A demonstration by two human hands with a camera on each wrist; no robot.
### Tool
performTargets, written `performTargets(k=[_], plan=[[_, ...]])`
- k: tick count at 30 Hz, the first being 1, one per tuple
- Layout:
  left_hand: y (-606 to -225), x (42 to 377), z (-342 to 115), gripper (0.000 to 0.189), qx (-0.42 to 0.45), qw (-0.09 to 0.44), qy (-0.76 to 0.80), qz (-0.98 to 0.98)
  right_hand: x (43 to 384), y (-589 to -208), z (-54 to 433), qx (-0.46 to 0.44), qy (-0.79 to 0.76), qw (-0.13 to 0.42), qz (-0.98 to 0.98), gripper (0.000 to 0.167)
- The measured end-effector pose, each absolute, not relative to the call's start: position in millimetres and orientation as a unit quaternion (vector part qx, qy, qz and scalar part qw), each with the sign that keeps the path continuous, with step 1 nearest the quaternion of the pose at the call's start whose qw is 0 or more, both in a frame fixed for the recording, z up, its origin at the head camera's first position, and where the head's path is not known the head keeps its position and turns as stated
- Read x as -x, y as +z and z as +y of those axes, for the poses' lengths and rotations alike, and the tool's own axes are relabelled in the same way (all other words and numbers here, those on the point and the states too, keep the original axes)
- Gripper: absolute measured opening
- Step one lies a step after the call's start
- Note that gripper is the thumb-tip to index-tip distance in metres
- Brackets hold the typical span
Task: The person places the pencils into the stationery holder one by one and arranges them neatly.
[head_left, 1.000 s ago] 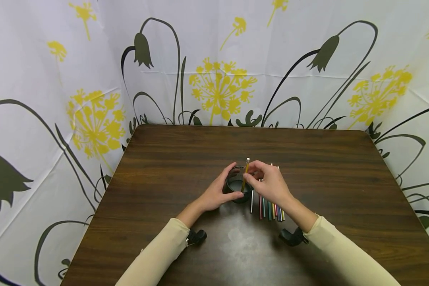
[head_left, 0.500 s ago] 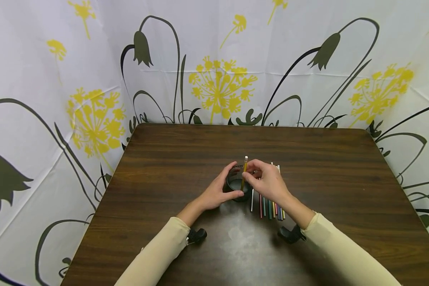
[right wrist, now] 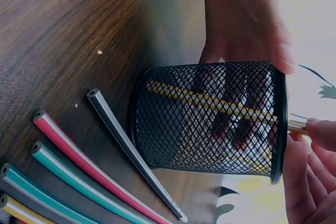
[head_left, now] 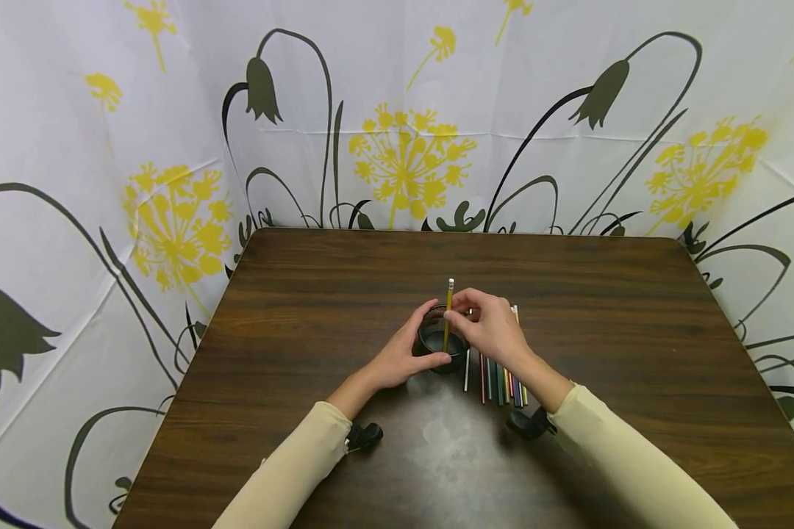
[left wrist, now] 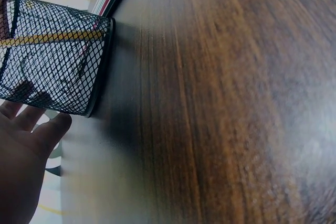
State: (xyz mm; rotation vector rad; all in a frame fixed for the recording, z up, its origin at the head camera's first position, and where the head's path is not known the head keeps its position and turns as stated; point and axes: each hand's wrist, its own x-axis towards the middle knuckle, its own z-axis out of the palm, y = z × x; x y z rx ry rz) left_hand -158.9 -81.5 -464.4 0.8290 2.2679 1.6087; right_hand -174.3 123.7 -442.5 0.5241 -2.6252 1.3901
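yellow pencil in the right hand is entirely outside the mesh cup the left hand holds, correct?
Not outside: the yellow pencil in the right hand reaches down inside the mesh cup the left hand holds, as the right wrist view shows.

Your right hand (head_left: 492,327) shifts left and slightly away from you — the yellow pencil (head_left: 450,297) now stands straighter, nearer the middle of the mesh cup (right wrist: 173,150).

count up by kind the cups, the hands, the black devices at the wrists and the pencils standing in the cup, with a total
Cups: 1, the mesh cup
Hands: 2, the left hand and the right hand
Black wrist devices: 2
Pencils in the cup: 1, the yellow pencil
Total: 6
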Motion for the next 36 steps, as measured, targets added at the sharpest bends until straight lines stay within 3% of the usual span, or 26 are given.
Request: performTargets(k=[6,15,36], plan=[[-464.0,159.6,-81.3,0.086,-0.279,0.127,0.538,0.785,180.6,-443.6,120.0,-0.150,0.449,0.071,-0.878,0.015],[-501.8,173.0,-81.7,0.089,-0.283,0.108,0.537,0.787,186.0,-446.4,117.2,-0.128,0.427,0.084,-0.891,0.017],[-505.8,174.6,-80.5,0.091,-0.298,0.102,0.554,0.770,193.9,-446.5,112.4,-0.106,0.388,0.096,-0.911,0.020]])
